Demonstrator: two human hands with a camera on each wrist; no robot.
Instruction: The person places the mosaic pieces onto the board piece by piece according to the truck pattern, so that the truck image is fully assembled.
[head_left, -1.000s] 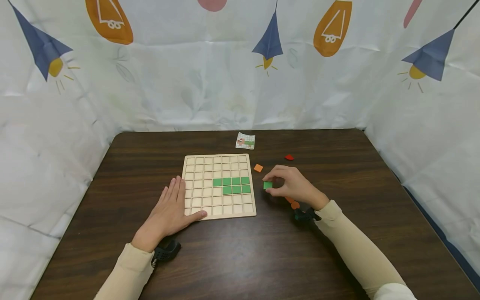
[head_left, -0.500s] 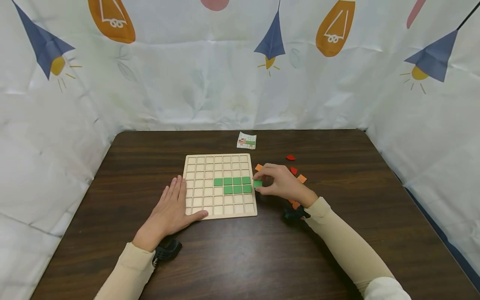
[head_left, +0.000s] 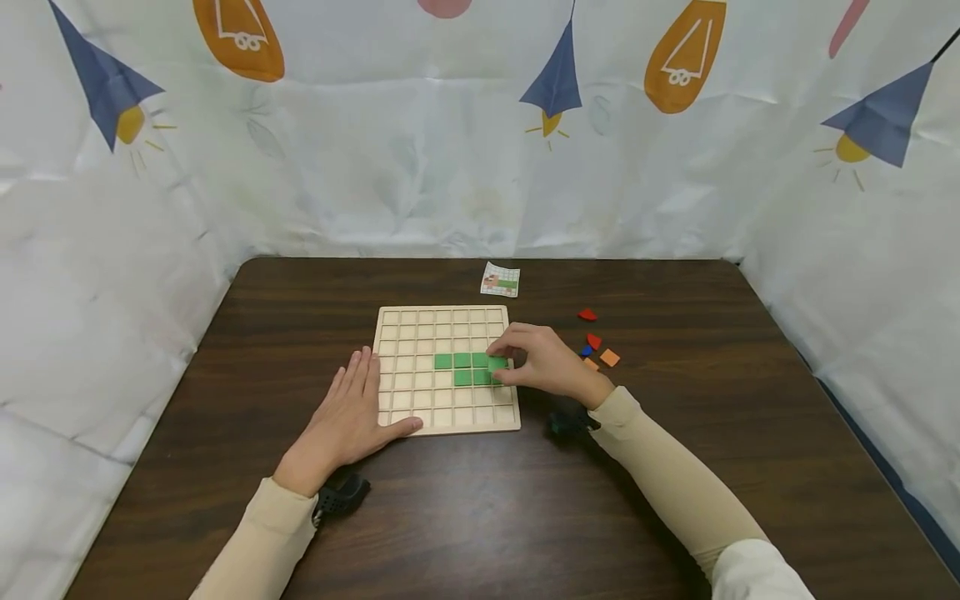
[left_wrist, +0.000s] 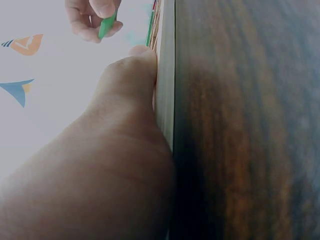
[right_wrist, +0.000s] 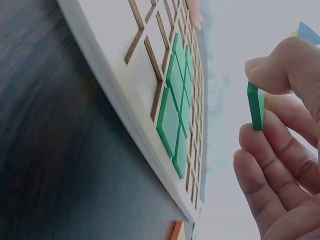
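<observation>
A pale wooden grid board [head_left: 408, 333] lies on the dark table, two rows of green square tiles [head_left: 462, 377] set in its cells right of the middle. My left hand [head_left: 348, 417] rests with straight fingers along the board's left edge, its thumb lying over the near edge. Between thumb and fingers, my right hand [head_left: 553, 363] pinches another green tile [right_wrist: 256, 106]. In the right wrist view this tile is raised off the board; from the head it overlaps the right end of the green rows, partly covering them.
Right of the board lie red pieces [head_left: 587, 315], a small blue piece [head_left: 587, 351] and orange tiles [head_left: 610, 357]. A small printed card [head_left: 500, 280] lies beyond the board's far edge. White patterned cloth [head_left: 337, 167] hangs behind the table [head_left: 465, 517].
My right hand has carried the green tile leftward from the table beside the board to over its right side. My left hand stays at the board's left edge.
</observation>
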